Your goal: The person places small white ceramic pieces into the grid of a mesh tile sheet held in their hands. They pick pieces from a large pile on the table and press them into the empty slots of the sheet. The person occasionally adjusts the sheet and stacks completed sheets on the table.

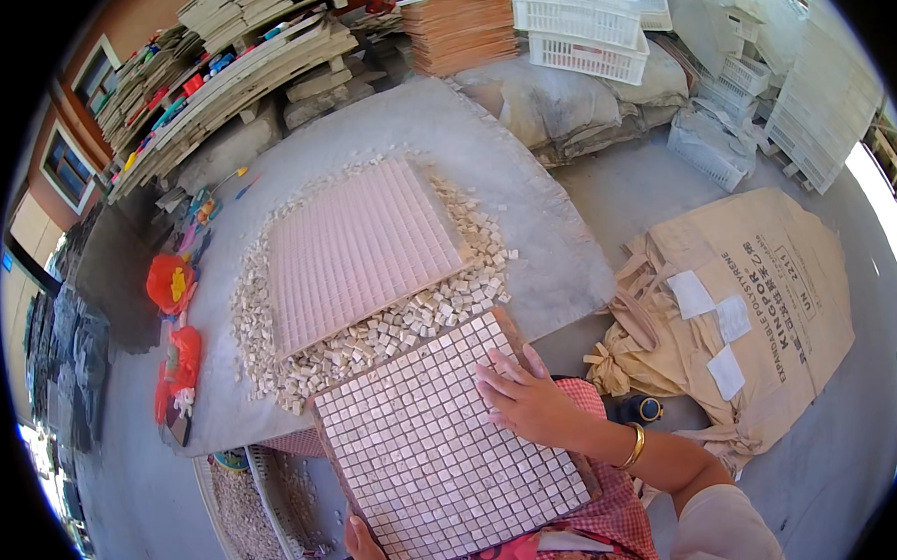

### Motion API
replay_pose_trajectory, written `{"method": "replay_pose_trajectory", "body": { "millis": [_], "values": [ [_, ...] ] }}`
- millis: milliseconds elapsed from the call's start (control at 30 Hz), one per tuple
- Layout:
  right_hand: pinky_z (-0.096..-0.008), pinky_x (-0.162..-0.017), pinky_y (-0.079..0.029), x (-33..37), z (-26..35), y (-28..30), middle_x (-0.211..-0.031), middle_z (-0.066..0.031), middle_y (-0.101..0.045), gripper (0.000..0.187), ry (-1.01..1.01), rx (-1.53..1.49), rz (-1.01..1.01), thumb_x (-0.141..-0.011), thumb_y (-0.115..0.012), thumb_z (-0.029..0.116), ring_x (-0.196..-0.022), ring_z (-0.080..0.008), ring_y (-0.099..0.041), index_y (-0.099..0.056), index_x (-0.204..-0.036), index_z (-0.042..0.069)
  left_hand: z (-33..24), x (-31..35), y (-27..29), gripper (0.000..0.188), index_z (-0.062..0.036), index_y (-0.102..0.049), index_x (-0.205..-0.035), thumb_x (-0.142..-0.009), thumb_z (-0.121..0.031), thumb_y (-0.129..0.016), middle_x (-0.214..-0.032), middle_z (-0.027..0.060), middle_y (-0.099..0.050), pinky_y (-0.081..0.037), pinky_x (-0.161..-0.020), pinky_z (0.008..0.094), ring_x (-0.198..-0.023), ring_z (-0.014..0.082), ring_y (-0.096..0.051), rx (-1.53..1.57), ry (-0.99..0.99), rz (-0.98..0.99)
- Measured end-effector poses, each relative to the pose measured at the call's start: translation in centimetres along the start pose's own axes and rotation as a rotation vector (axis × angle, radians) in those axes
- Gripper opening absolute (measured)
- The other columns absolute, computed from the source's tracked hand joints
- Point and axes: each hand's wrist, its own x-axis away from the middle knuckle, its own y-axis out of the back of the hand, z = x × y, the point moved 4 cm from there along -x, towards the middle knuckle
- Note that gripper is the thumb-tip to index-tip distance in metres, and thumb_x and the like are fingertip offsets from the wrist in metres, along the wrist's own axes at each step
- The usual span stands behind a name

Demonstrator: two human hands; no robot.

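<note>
Across my lap lies a tilted mosaic board point(427, 436), filled with rows of small square cream stone tiles with dark gaps. At its lower left corner my left hand point(368, 552) grips the edge; most of that hand is cut off by the picture's lower rim. My right hand point(530, 405) rests on the tiles near the right edge, fingers spread, and a gold bangle circles the wrist. Just beyond, a pale pink gridded mold point(362, 252) sits on the table among a heap of loose stone cubes point(411, 327).
The grey work table point(526, 217) spreads ahead. Below its near edge stands a white crate point(264, 488) of stone pieces. A large tan sack point(740, 317) lies at right, beside a dark bottle point(638, 409). White baskets point(583, 34) and stacked boards point(458, 29) stand behind; red bags point(180, 357) sit left.
</note>
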Motion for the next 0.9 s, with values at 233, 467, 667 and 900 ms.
{"method": "replay_pose_trajectory", "body": {
  "millis": [233, 467, 667, 900],
  "values": [
    [-0.0571, -0.109, -0.023, -1.0, -0.8, -0.4, -0.137, -0.0081, -0.047, 0.019, -0.037, -0.011, -0.063, -0.078, -0.066, 0.01, -0.138, -0.0329, -0.028, -0.065, -0.097, 0.01, -0.6, -0.3, -1.0, 0.046, 0.0082, -0.051, -0.127, -0.101, -0.028, -0.039, -0.112, 0.0101, -0.062, -0.042, -0.09, 0.0294, -0.102, 0.0167, -0.054, 0.056, -0.086, -0.025],
    [-0.0496, -0.102, -0.035, -2.9, -0.7, 2.8, -0.12, -0.0113, -0.055, 0.021, -0.053, -0.239, -0.135, -0.074, -0.055, -0.007, -0.126, -0.0349, -0.042, -0.063, -0.088, 0.007, 0.1, -0.3, -0.8, 0.043, 0.0097, -0.046, -0.132, -0.1, -0.019, -0.041, -0.125, 0.0132, -0.057, -0.038, -0.099, 0.0302, -0.115, 0.0185, -0.052, 0.236, -0.032, -0.003],
    [-0.0396, -0.085, -0.046, -2.3, -0.9, 3.2, -0.101, -0.0122, -0.061, 0.018, -0.211, -0.321, -0.008, -0.078, -0.064, 0.003, -0.098, -0.0322, -0.056, -0.063, -0.096, 0.004, -1.5, -0.1, -1.1, 0.046, 0.0106, -0.043, -0.134, -0.101, -0.021, -0.04, -0.128, 0.0138, -0.055, -0.036, -0.102, 0.0307, -0.118, 0.0197, -0.05, 0.314, -0.003, 0.048],
    [-0.0405, -0.08, -0.047, -1.7, -0.3, 2.4, -0.095, -0.0117, -0.06, 0.024, -0.172, -0.335, 0.136, -0.076, -0.068, 0.008, -0.091, -0.0317, -0.057, -0.062, -0.099, 0.005, -0.6, -0.4, -0.5, 0.046, 0.011, -0.038, -0.137, -0.1, -0.015, -0.041, -0.143, 0.0177, -0.042, -0.029, -0.109, 0.0324, -0.131, 0.0231, -0.04, 0.347, 0.012, 0.081]
  ]
}}
